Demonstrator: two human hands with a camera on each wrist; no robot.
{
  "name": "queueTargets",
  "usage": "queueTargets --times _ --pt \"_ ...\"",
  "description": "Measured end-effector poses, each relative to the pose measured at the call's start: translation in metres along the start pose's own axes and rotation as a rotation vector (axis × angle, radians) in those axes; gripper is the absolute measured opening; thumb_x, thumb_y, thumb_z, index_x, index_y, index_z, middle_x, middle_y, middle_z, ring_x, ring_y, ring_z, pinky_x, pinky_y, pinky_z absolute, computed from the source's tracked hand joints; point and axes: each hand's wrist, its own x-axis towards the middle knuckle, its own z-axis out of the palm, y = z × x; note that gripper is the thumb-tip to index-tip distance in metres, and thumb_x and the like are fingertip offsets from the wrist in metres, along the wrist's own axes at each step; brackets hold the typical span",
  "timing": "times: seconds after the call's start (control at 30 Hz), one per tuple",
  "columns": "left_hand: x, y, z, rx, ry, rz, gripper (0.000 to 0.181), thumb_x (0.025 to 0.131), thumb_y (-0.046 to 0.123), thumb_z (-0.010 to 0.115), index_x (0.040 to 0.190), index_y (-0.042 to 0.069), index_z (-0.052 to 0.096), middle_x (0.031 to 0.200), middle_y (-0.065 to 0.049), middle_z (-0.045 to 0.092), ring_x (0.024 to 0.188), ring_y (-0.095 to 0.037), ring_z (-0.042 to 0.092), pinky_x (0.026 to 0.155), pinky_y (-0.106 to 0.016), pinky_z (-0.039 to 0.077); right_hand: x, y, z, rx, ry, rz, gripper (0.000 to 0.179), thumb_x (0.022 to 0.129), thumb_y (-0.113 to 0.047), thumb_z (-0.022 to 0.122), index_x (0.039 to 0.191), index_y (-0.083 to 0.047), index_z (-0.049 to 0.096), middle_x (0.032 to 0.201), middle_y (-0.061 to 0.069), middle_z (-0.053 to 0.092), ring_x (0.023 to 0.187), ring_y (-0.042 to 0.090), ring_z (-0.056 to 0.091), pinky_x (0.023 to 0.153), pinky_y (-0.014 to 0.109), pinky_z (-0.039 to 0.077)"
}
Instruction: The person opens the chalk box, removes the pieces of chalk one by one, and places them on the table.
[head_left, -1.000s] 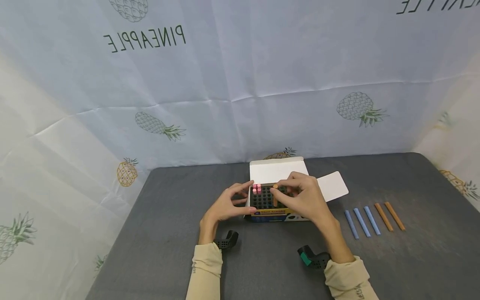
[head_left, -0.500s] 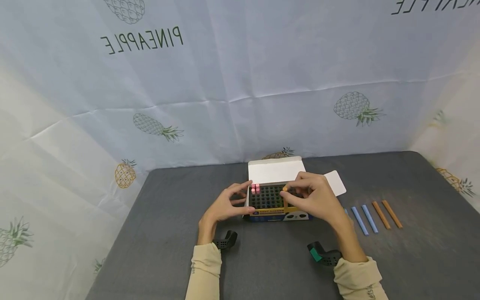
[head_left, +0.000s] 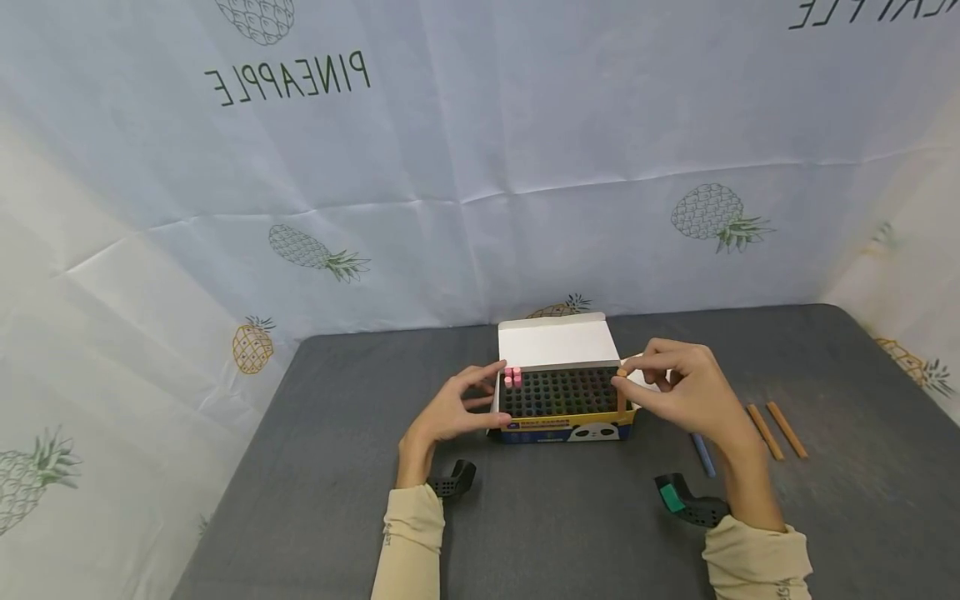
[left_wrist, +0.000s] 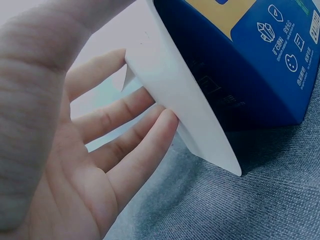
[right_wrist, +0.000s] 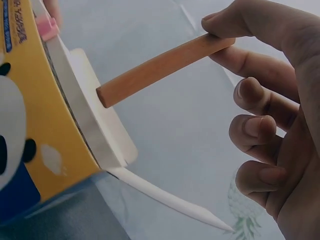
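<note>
An orange chalk stick (head_left: 622, 393) is pinched near its top end between the thumb and forefinger of my right hand (head_left: 686, 387). It points down over the right end of the chalk box (head_left: 566, 428); in the right wrist view the lower tip of the chalk (right_wrist: 165, 67) overlaps the box's white edge. Several pink chalks (head_left: 513, 377) stand in the back left holes of the box's black tray (head_left: 562, 393). At the box's left end rests my left hand (head_left: 446, 408), thumb and forefinger spread across it. Its fingertips touch the white side flap (left_wrist: 175, 85).
The box's white lid (head_left: 558, 343) stands raised behind the tray. On the grey table (head_left: 570, 517), to the right, lie two orange chalks (head_left: 776, 431) and a blue chalk (head_left: 702, 455), with my right arm hiding part of that area. A pineapple-print cloth (head_left: 465, 267) hangs behind.
My right hand has carried the orange chalk rightward along the tray to its right end. The hand and wrist now cover some blue chalks. My left hand has stayed at the box.
</note>
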Motion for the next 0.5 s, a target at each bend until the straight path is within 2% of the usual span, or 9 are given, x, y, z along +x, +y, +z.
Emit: queueTargets --times 0.3,0.5 --pt "0.000 0.000 0.000 0.000 -0.002 0.001 0.083 0.087 0.033 0.084 0.157 0.019 0.043 0.127 -0.015 0.053 0.120 -0.025 0.055 0.110 -0.041 0.056 -0.006 0.002 -0.012 -0.008 0.020 0.037 0.028 0.074 0.009 0.084 0.078 -0.018 0.076 0.066 -0.004 0.046 0.055 0.003 0.034 0.043 0.026 0.029" --pt "0.000 -0.001 0.001 0.003 0.002 0.006 0.082 0.087 0.032 0.083 0.158 0.019 0.043 0.126 -0.015 0.053 0.120 -0.025 0.055 0.110 -0.042 0.056 -0.011 0.004 -0.022 0.002 0.052 0.038 0.030 0.072 0.014 0.083 0.080 -0.015 0.079 0.066 -0.009 0.047 0.052 0.005 0.033 0.043 0.024 0.029"
